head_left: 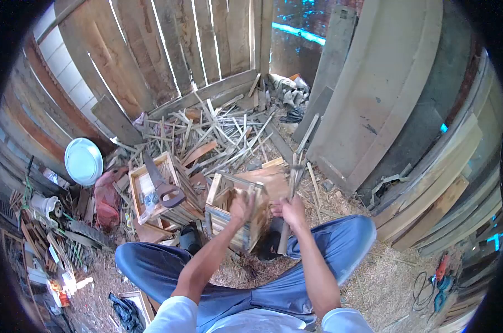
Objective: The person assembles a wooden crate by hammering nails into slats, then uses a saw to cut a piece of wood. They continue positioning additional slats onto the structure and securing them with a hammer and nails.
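Observation:
A small slatted wooden crate (pixel 217 213) stands on the floor between my feet, its open top toward me. My left hand (pixel 242 206) reaches over it, fingers closed at the upright slats on its right side; the fingertips are partly blurred. Just right of the crate, my right hand (pixel 290 211) is wrapped round the handle of what looks like a hammer (pixel 283 243), held upright with its head end away from me. A second wooden crate (pixel 191 194) is at the left, with a handsaw (pixel 163 186) and a clear plastic bag (pixel 149 203) on it.
Loose wooden strips (pixel 223 130) are heaped by the plank wall. Large boards (pixel 373 105) lean at the right. A white basin (pixel 83 161) and a red sack (pixel 109 200) are at the left. A corded tool (pixel 442 283) lies on the sawdust-covered floor at lower right.

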